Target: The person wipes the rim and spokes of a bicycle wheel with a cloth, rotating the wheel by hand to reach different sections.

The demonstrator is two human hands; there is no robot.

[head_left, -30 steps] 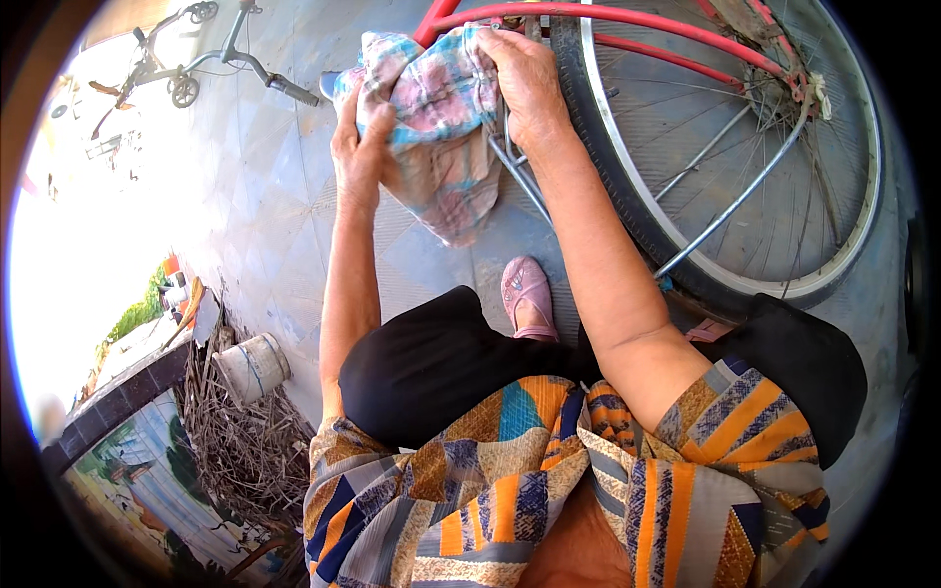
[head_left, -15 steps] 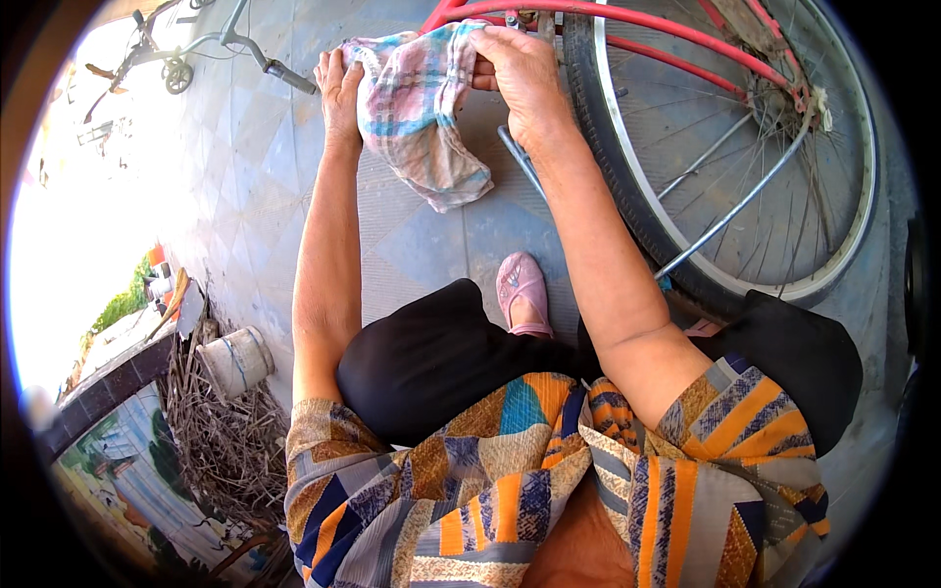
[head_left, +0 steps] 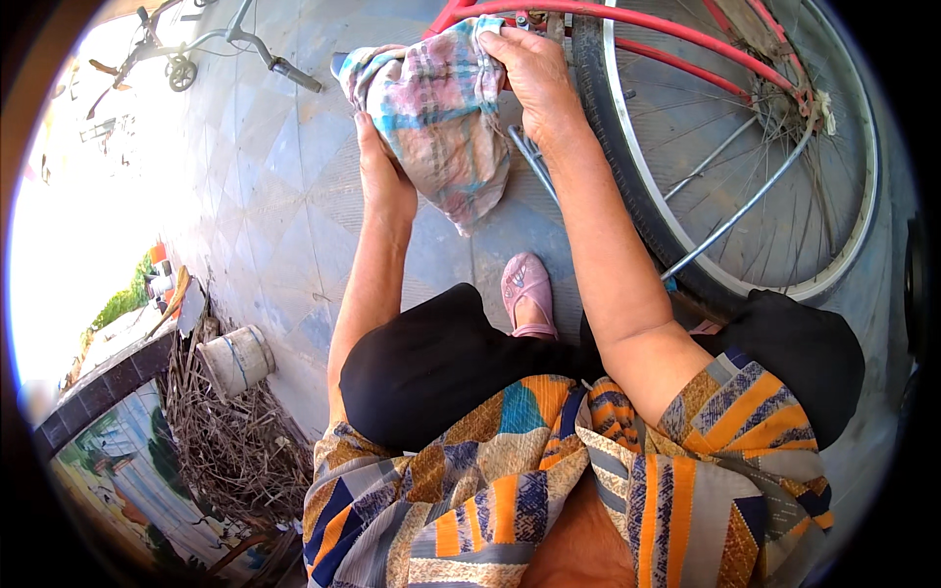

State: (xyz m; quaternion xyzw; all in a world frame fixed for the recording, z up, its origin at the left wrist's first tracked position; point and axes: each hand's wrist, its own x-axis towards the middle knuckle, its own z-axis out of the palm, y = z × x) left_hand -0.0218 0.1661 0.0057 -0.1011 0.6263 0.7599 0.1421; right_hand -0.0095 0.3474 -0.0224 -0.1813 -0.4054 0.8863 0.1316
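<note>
A checked cloth (head_left: 441,113) in pink, white and blue hangs in front of me near the top of the view, its lower end tapering to a point. My right hand (head_left: 534,78) pinches its upper right edge, fingers partly out of sight behind it. At its left side is my left hand (head_left: 387,176), thumb up along the edge and the fingers hidden under the fabric. A small dark blue bit of something (head_left: 338,65) shows at the cloth's upper left corner; what it belongs to is covered.
To the right stands a red bicycle frame (head_left: 627,15) with a spoked wheel (head_left: 627,147) and a metal stand leg (head_left: 534,162). Another bicycle's handlebar (head_left: 284,71) is at upper left. A dirty white bucket (head_left: 237,361) rests on dry twigs (head_left: 230,441) at lower left. My pink shoe (head_left: 527,289) is on the tiled floor.
My left hand has moved down and right, from the cloth's upper left edge to its lower left side. The cloth is spread wider and its lower end has shifted. My right hand moved slightly right.
</note>
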